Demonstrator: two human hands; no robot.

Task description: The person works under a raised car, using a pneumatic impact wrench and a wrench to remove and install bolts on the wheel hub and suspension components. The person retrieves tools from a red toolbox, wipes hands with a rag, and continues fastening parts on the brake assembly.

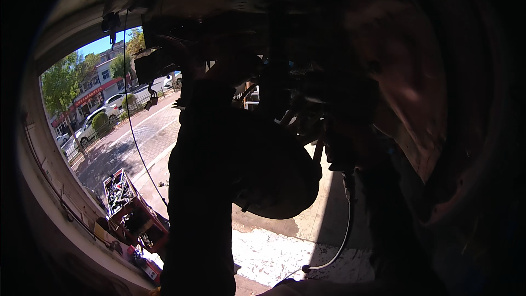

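Note:
Deep shadow covers the underside of a vehicle overhead, and my arms show mostly as silhouettes. My left arm rises from the lower edge, and my left hand (223, 72) is up among the dark parts; its fingers are lost in shadow. On the right, my right hand (359, 145) appears closed around a dark air tool (341, 156). A hose (349, 214) hangs from the tool's lower end and curves down. Between my arms is a large dark rounded part (279, 170), its kind hidden by shadow. Thin rods and joints (298, 120) show beside the tool.
A reddish curved panel (411, 82) borders the right side. A thin dark cable (133, 131) hangs at left. Below it stands a tool cart (137, 214) full of loose tools, beside the door frame (60, 203). Outside are a paved street, parked cars (98, 118) and trees.

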